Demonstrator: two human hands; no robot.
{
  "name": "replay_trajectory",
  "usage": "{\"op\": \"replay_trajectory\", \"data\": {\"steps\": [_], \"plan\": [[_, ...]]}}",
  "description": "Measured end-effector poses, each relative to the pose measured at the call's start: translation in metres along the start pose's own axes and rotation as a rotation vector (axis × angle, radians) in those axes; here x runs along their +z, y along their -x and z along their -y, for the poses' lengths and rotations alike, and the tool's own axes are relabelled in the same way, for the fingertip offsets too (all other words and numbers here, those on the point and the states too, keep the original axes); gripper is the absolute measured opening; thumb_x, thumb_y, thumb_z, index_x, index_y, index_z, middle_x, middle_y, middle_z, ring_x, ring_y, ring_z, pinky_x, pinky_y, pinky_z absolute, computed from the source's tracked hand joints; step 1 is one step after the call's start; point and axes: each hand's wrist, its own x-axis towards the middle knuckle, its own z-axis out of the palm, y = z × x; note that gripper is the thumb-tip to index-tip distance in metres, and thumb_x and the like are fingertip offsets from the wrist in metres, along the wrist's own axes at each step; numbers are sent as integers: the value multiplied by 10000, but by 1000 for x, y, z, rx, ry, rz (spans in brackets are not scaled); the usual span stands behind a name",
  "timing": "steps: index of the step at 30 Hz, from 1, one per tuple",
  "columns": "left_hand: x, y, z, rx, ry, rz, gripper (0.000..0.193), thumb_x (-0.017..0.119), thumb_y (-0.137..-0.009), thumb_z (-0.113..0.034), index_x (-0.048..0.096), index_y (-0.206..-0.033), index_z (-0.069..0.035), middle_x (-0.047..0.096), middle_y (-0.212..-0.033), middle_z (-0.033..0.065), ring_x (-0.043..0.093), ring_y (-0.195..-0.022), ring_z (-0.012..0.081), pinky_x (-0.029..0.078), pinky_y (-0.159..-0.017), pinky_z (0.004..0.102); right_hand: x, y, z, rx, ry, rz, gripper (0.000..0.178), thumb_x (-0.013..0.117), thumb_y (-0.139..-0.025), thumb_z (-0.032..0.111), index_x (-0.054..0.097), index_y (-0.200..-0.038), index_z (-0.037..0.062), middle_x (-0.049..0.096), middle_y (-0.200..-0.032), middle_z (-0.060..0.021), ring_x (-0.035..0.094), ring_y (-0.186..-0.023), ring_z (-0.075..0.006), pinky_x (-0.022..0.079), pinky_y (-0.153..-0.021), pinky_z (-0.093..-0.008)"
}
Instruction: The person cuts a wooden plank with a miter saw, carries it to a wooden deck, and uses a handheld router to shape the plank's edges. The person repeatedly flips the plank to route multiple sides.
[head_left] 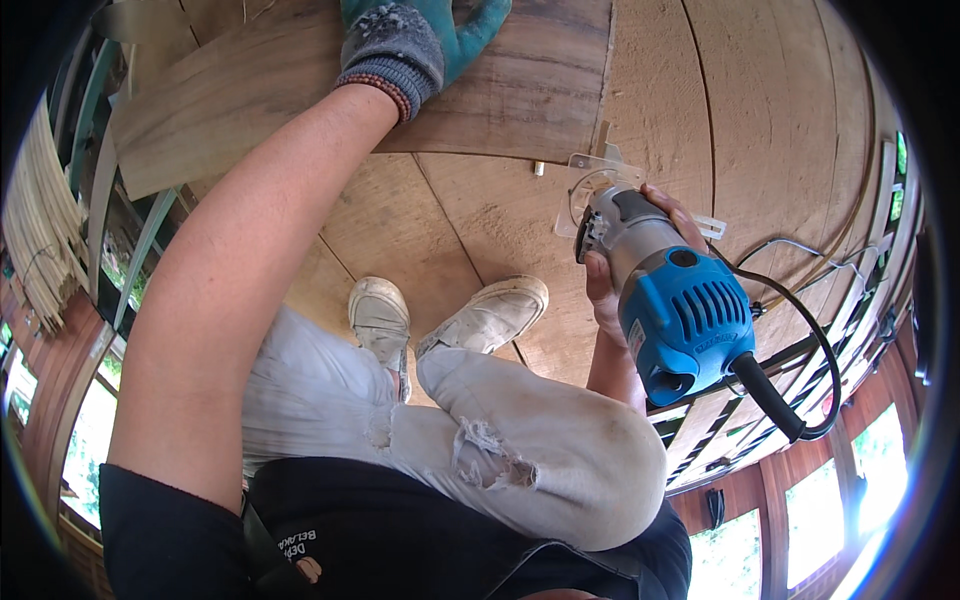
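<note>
My left hand [405,45], in a dusty green glove with a grey knit cuff, lies on a curved-looking wooden board [520,80]. Its thumb is spread out to the right; the other fingers are partly cut off by the upper edge of the view. In my bare right hand [603,285] is a trim router [690,310] with a blue motor housing and a silver body, gripped around the silver part. A clear plastic base plate [590,165] at the router's far end is close to the board's near right corner. Whether they touch, I cannot tell.
Wide wooden planks [760,120] form the floor under my shoes [490,310]. A black power cord [832,375] loops from the router at right. Thin wood strips [45,220] are stacked at far left. A small pale piece [540,168] lies by the board's near edge.
</note>
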Motion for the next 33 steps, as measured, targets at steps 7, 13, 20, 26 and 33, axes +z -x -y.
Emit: {"op": "replay_trajectory", "data": {"steps": [7, 13, 20, 26, 33], "plan": [[-3, -2, -2, -13, 4, 26, 426, 628, -906, -505, 640, -929, -80, 645, -924, 184, 597, -940, 375, 397, -921, 510, -1, -3, 4, -7, 2, 21, 810, 866, -821, 411, 440, -1398, 36, 634, -1255, -222, 650, -1172, -362, 550, -1007, -485], [-3, -2, -1, -8, 0, 15, 422, 632, -905, -508, 632, -910, -86, 644, -918, 182, 597, -940, 376, 394, -928, 517, 5, 1, 4, -6, -44, -8, 832, 874, -812, 392, 419, -1421, 54, 620, -1278, -225, 633, -1196, -357, 536, -1032, -478], [0, 1, 0, -3, 10, -12, 419, 633, -905, -509, 627, -913, -90, 640, -921, 181, 596, -941, 377, 393, -935, 522, 7, 10, 5, 9, -105, -11, 826, 873, -812, 374, 415, -1423, 60, 608, -1293, -222, 620, -1211, -364, 521, -1058, -485], [3, 1, 1, 13, -21, -35, 426, 633, -906, -509, 630, -943, -84, 644, -936, 182, 602, -952, 375, 393, -944, 527, 7, 10, 5, 3, -88, 12, 841, 872, -813, 387, 403, -1430, 60, 604, -1288, -233, 618, -1213, -374, 518, -1064, -493], [3, 1, 2, 14, -16, -24, 428, 631, -909, -509, 629, -948, -83, 641, -936, 183, 601, -949, 376, 393, -943, 526, 6, 10, 4, 18, -98, 8, 838, 868, -819, 392, 404, -1430, 55, 606, -1287, -230, 616, -1221, -372, 519, -1062, -492]]}}
